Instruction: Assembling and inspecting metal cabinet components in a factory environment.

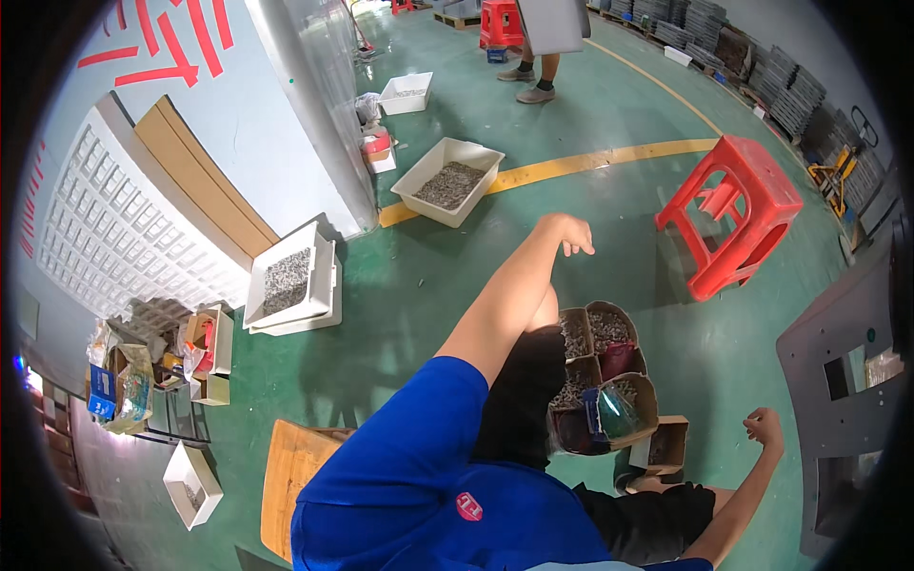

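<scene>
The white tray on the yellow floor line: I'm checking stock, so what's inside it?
Inside the white tray lies a heap of small greyish pieces. The heap covers much of the tray's bottom, so anything beneath it cannot be seen.

Bright light is washing green floor [609, 205]; soft shadows are pooling near red stool [762, 176]. Glare is flaring at far left rim. Lens is bending yellow stripe [609, 160]; black corners are ringing view. Left hand [571, 232] and right hand [764, 428] are showing little blur; far grey stacks [800, 100] are probably softening.
</scene>
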The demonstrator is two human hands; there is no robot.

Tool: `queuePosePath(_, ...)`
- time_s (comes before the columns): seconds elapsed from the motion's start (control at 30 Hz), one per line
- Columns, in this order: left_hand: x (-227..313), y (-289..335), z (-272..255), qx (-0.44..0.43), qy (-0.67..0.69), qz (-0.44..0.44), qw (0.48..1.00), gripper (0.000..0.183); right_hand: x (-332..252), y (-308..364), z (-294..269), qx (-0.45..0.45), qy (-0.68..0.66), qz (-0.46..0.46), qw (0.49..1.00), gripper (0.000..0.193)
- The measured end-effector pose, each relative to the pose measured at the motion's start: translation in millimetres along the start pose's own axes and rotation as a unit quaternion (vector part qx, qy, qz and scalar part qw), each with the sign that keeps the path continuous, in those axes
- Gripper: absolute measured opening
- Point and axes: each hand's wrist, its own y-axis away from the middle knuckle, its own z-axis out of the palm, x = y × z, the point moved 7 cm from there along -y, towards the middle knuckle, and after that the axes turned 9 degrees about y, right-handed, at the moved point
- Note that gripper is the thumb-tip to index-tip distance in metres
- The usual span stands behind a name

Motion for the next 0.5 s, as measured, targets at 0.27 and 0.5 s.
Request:
queuePosePath(0.27,6.0,-0.8,3.7,-0.001,0.01,0.011,1.0,0.057,7.8,2.5,2.4,0.0,-0.008,0.005,1.0,0.019)
queuePosePath(0.5,-4.6,-3.6,2.4,-0.016,0.001,-0.001,1.0,0.053,-0.2,4.1,-0.6,-0.004,-0.006,0.011,1.0,0.019)
